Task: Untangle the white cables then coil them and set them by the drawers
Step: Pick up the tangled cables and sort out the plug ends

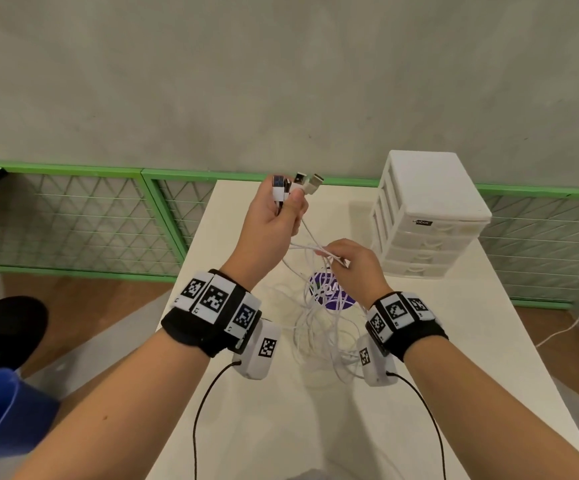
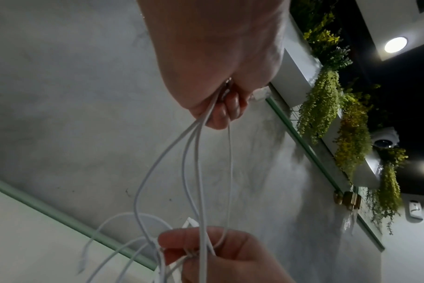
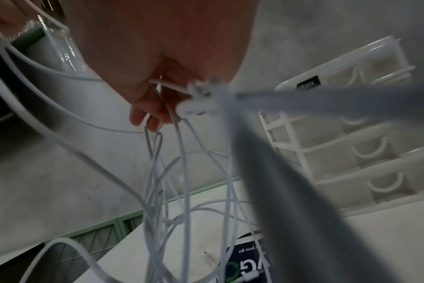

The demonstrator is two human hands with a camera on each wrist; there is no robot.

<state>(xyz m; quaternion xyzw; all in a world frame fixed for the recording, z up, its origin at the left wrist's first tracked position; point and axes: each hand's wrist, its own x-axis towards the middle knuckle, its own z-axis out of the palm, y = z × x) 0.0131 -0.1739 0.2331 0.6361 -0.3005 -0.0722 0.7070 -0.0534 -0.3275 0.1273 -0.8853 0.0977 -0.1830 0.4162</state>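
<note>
the white cables [image 1: 319,317] hung in a messy bunch between the two hands, above the white table [image 1: 454,341]. their lower loops drooped down toward the table, over a round purple sticker [image 1: 345,303]. the plug ends [image 1: 296,185] stuck up out of the top of the left hand [image 1: 274,216]. that hand was held up high, with its fingers curled tight around the cables just below the plugs. from there the cables ran down to the right hand [image 1: 357,268], which was lower and a bit to the right. its fingertips [image 2: 182,239] pinched a few strands where they crossed. the rest of the cables hung below it. the white drawers [image 1: 426,216] stood on the table, just to the right of the right hand, not touching the cables.
</note>
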